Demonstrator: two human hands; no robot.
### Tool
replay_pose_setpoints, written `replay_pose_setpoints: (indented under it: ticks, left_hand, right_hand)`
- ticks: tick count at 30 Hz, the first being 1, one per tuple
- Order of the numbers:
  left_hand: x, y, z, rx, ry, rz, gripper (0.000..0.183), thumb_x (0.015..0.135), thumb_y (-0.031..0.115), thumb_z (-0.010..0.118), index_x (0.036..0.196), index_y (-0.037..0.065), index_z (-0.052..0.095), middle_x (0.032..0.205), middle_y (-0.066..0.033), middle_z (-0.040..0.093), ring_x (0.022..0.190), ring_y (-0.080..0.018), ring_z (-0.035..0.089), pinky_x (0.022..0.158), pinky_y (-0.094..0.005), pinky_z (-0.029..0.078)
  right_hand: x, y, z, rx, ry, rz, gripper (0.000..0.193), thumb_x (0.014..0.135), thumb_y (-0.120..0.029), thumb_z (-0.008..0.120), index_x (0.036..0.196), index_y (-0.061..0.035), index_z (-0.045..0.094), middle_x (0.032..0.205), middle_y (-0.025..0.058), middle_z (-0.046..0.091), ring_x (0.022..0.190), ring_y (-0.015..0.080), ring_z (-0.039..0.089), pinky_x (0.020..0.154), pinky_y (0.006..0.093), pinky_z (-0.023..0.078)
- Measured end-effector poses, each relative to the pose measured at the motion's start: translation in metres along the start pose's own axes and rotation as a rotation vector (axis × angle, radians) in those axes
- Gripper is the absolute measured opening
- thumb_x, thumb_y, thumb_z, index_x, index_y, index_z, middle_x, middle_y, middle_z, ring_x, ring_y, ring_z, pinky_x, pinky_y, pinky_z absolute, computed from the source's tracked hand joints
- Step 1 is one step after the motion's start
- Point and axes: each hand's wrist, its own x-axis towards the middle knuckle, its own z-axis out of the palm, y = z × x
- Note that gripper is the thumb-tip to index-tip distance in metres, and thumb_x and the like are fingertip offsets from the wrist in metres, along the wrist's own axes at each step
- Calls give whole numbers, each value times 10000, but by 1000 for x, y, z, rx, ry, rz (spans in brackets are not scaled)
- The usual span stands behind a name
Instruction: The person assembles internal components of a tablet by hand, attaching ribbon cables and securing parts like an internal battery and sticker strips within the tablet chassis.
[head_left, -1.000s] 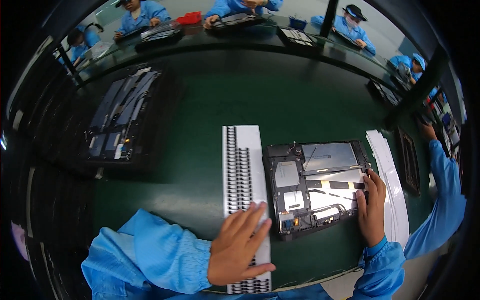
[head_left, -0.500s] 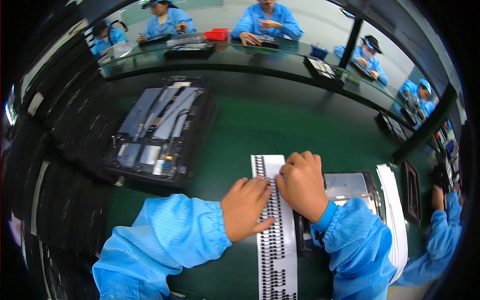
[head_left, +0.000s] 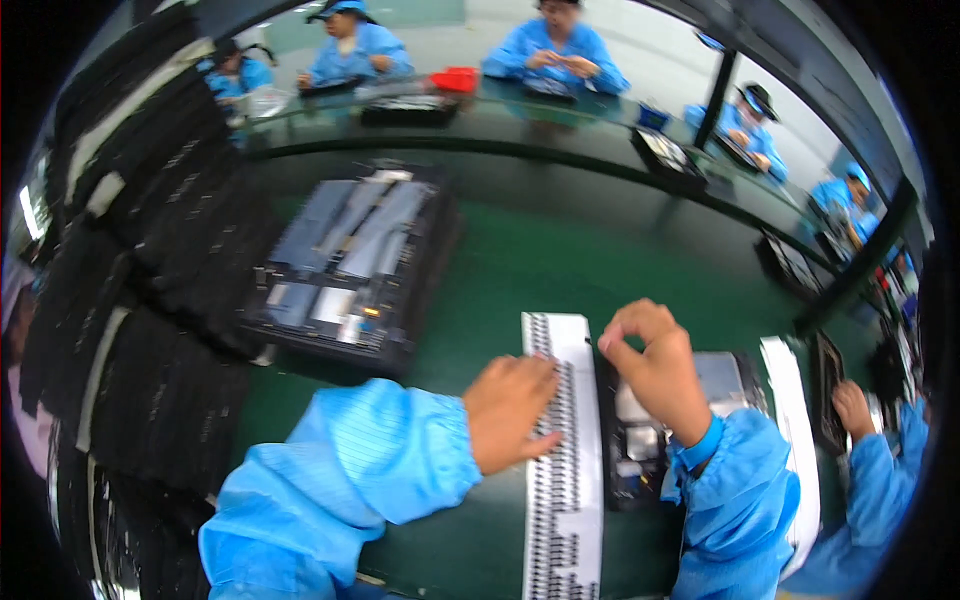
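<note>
A long white backing sheet (head_left: 590, 420) with rows of small black pieces lies on the green table in front of me. My left hand (head_left: 512, 412) lies on its left edge with the fingers spread, pressing it flat. My right hand (head_left: 655, 360) is lifted just right of the sheet's upper end, thumb and forefinger pinched together. Whatever may be between those fingertips is too small and blurred to name. Under and beside my right hand lies an opened black flat device (head_left: 640, 470) with silver parts, partly hidden by hand and sleeve.
A stack of opened flat devices (head_left: 350, 260) stands at left. Beyond it rise tall piles of black trays (head_left: 170, 380). White papers (head_left: 795, 440) lie at right, with a black frame (head_left: 828, 390) near a co-worker's hand (head_left: 853, 408). Several people in blue sit across the glass shelf.
My right hand has moved off the backing sheet to the right, its fingertips pinched. My left hand stays on the sheet. The whole view has shifted slightly.
</note>
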Motion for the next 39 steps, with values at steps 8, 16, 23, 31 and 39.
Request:
replay_pose_setpoints:
  ticks: [8,16,23,31,39]
  left_hand:
    - [4,13,-26,35,31,106,490,601,89,683,1047,-23,514,1150,-212,465,1078,-366,442,872,-465,343]
    - [76,106,23,-218,-74,588,462,622,96,667,1041,-34,522,1170,-199,466,1048,-315,479,822,-405,398]
    - [90,116,56,-110,-196,677,322,703,91,553,989,-55,555,1103,-164,520,992,-265,511,789,-326,424]
    - [97,113,46,-114,-247,663,277,726,81,494,960,-42,576,1072,-139,544,975,-249,527,785,-317,429]
    - [98,114,45,-108,-272,655,274,733,79,496,965,-42,578,1081,-141,541,983,-250,525,797,-317,425]
  right_hand:
    - [-103,0,-149,262,224,528,30,770,-19,545,777,11,548,914,60,537,849,129,490,758,235,372]
    - [-157,38,-162,376,146,730,47,666,34,541,670,-6,567,1040,108,543,1011,211,466,872,284,331]
    - [-149,55,-147,181,-87,480,45,596,4,584,637,-14,594,1091,105,548,1147,307,377,965,404,275]
    - [-142,55,-147,208,-89,534,53,595,3,584,643,-12,600,1097,107,530,1156,299,348,950,385,290]
    - [-142,55,-144,136,-89,519,49,592,0,588,638,-15,600,1074,109,530,1126,302,365,921,376,312]
